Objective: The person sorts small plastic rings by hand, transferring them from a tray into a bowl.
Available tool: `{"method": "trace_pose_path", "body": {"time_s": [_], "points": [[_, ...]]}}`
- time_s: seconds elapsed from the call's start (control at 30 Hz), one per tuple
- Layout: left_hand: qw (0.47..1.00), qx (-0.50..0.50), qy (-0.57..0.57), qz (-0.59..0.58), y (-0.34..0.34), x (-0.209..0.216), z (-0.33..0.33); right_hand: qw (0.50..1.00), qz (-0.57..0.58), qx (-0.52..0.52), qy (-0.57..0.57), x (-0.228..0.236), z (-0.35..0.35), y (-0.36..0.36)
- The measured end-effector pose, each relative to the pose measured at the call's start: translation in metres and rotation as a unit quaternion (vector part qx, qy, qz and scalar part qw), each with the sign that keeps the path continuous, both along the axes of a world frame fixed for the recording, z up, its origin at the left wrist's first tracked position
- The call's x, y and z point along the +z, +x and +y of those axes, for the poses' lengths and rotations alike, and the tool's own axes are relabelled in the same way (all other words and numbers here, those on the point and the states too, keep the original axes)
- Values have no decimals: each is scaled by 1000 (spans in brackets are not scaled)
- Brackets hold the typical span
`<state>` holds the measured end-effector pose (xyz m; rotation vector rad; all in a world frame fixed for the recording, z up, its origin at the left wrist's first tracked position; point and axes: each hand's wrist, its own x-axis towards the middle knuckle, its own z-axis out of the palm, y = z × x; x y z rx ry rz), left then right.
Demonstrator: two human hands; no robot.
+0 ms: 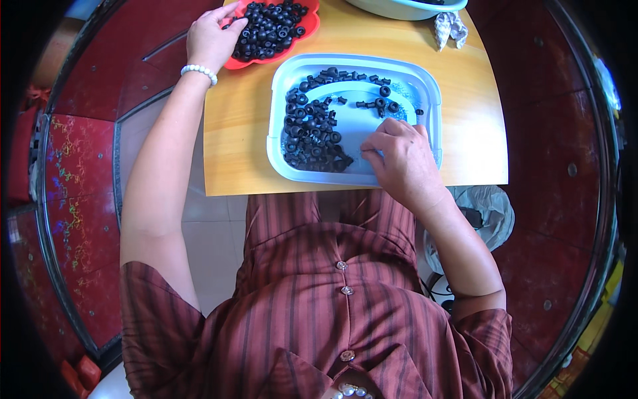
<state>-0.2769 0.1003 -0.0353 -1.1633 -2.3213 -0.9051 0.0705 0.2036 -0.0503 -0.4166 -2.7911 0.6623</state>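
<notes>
My left hand (216, 36) is at the left side of a red scalloped dish (311, 22) heaped with small round black rubber-like parts (266, 33). Its thumb and fingers are apart over the edge of the heap, and I see nothing held between them. Inside a pale blue-white plastic tray (435, 143), my right hand (402, 156) hovers over the front right part with its fingers curled together. Whatever those fingertips hold, if anything, is hidden. More black parts (312, 130), some ring-shaped and some spool-shaped, lie mostly along the tray's left side, with a few toward the back.
The tray and dish stand on a light wooden table (472, 126). At the far edge is a pale green basin (405, 8), with a crumpled greyish-white wad (450, 30) beside it. A clear plastic bag (488, 213) hangs or stands below the table's right front corner.
</notes>
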Motion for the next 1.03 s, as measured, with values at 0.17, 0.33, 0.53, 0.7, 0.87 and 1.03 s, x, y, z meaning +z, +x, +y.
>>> {"method": "trace_pose_path", "body": {"time_s": [0.17,0.33,0.53,0.7,0.87,1.03], "points": [[978,-179,13,-107,82,10,12,1000,-10,0,25,-3,2,-1],[967,-218,-129,35,134,-9,22,997,0,-20,68,-1,-1,-5],[981,-120,-148,31,149,-24,39,978,85,-78,-176,10,1,2],[983,-146,-115,-2,156,-18,42,931,129,-124,-319,8,0,11],[963,-195,-18,-185,170,-4,22,831,187,-132,-507,18,1,20],[688,-262,148,-661,200,15,-21,756,193,-93,-618,25,-5,24]]}}
